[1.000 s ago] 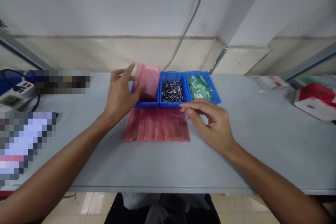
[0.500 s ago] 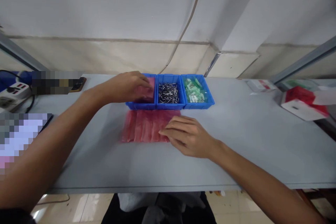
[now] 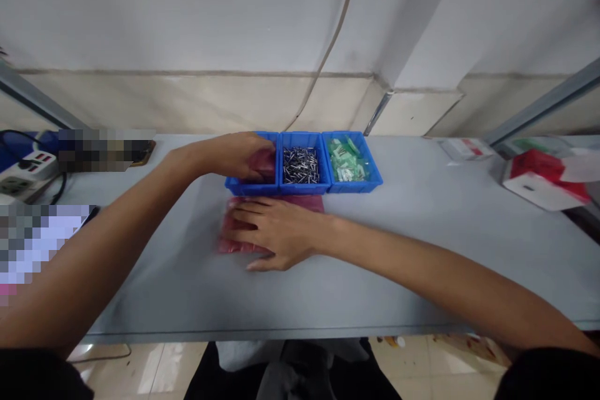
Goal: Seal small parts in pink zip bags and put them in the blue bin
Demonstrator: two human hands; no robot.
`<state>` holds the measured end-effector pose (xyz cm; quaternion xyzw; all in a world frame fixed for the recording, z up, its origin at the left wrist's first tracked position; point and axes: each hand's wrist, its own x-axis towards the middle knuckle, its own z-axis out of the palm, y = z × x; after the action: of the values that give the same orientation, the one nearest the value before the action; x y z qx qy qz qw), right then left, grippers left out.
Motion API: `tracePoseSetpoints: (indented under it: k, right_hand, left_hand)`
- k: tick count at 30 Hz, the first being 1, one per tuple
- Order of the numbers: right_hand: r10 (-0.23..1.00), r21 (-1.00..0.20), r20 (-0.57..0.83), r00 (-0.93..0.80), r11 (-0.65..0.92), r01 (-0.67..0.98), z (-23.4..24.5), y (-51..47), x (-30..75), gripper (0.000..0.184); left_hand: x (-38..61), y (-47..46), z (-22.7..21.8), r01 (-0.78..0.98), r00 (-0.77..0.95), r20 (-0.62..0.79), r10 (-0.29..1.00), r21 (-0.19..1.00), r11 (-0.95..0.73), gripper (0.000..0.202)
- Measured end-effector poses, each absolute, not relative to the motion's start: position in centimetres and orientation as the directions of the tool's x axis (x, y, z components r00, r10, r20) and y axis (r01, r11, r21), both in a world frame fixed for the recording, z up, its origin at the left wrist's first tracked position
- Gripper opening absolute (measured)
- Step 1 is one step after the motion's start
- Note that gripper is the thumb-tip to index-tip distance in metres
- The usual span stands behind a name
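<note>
Place: a small-parts packing station in a workshop or factory.
Bench: a long grey worktable (image 3: 422, 262) stands against a plain white wall (image 3: 187, 12), with bare tiled floor below.
Parts storage: three blue bins (image 3: 302, 188) sit side by side, one heaped with small metal pins (image 3: 300, 165), one with green packets (image 3: 349, 162).
Packaging: flat pink plastic bags (image 3: 307, 202) lie stacked just before the bins.
Power: a power strip (image 3: 23, 175) with a black cable sits at the left end.
Stock: red-and-white cartons (image 3: 544, 181) lie at the right end.

Soft even light — edges warped.
</note>
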<state>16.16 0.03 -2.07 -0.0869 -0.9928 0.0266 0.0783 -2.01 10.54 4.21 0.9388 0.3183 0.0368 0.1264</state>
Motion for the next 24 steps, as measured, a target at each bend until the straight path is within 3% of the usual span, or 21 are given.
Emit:
tracePoseSetpoints:
  k: [3, 8, 12, 15, 17, 20, 22, 24]
  right_hand:
    - [0.213, -0.124, 0.133, -0.968, 0.973, 0.197, -2.9, 0.0, 17.1, 0.064]
    - [0.245, -0.207, 0.161, -0.956, 0.956, 0.21, -2.9, -0.5, 19.3, 0.059]
    - [0.296, -0.216, 0.369, -0.881, 0.949, 0.228, -1.2, -1.6, 20.8, 0.058]
    - [0.448, -0.167, 0.508, -0.735, 0.889, 0.426, 0.3, -2.9, 22.5, 0.031]
    - [0.626, -0.113, 0.436, -0.646, 0.75, 0.651, 0.9, -3.6, 23.4, 0.039]
    - [0.847, -0.028, 0.187, -0.498, 0.511, 0.859, 0.7, -4.1, 24.0, 0.055]
    - [0.898, -0.047, 0.048, -0.437, 0.439, 0.897, 0.2, -3.9, 23.8, 0.056]
    - [0.907, -0.108, -0.007, -0.421, 0.418, 0.902, -0.4, -3.6, 23.6, 0.046]
  left_hand:
    - [-2.2, 11.0, 4.1, 0.582, 0.808, -0.082, 0.583, 0.262, -0.77, 0.048]
    - [-2.5, 11.1, 3.5, 0.654, 0.749, -0.094, 0.656, 0.262, -0.709, 0.058]
    - [-2.9, 10.4, 4.1, 0.684, 0.722, -0.082, 0.687, 0.23, -0.692, 0.067]
    - [-3.3, 9.3, 4.7, 0.673, 0.733, -0.008, 0.68, 0.154, -0.724, 0.059]
    - [-3.5, 8.7, 4.7, 0.663, 0.743, 0.01, 0.669, 0.126, -0.738, 0.046]
    - [-3.3, 8.0, 4.2, 0.669, 0.736, 0.029, 0.676, 0.121, -0.734, 0.026]
    - [-3.0, 7.9, 3.9, 0.679, 0.724, 0.055, 0.688, 0.119, -0.724, 0.024]
    - [-2.8, 8.1, 3.7, 0.695, 0.709, 0.056, 0.703, 0.116, -0.709, 0.024]
